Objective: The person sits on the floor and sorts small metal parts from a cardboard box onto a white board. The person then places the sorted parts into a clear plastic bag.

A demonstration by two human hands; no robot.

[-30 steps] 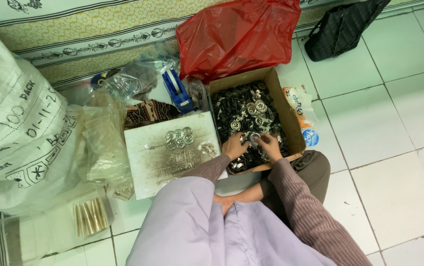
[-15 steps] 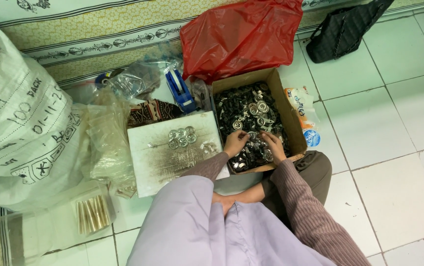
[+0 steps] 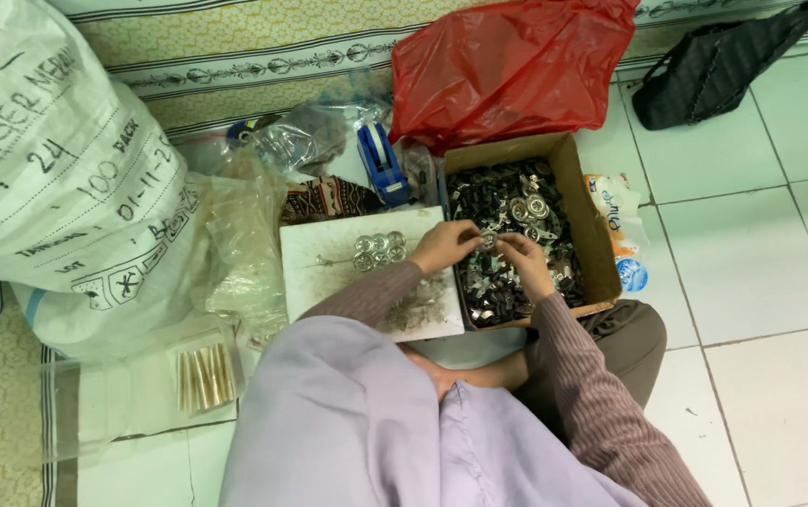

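I sit on a tiled floor over an open cardboard box [image 3: 590, 218] full of small dark and silvery metal parts [image 3: 507, 202]. My left hand [image 3: 443, 246] and my right hand [image 3: 523, 258] meet above the box's near left side, fingertips pinched together on a small metal part between them. Left of the box lies a white board [image 3: 329, 268] with a cluster of round silver rings [image 3: 378, 248] and some loose bits on it.
A red plastic bag [image 3: 516, 61] lies behind the box, a black bag [image 3: 718, 61] at the far right. A blue tape dispenser [image 3: 380, 161], clear plastic bags [image 3: 244, 239], a big white sack [image 3: 56, 178], a packet of thin sticks [image 3: 205, 376] and a small printed packet [image 3: 618, 239] lie around.
Both hands have shifted slightly toward the box's left edge and come closer together on the small part. The camera view has drifted a little.
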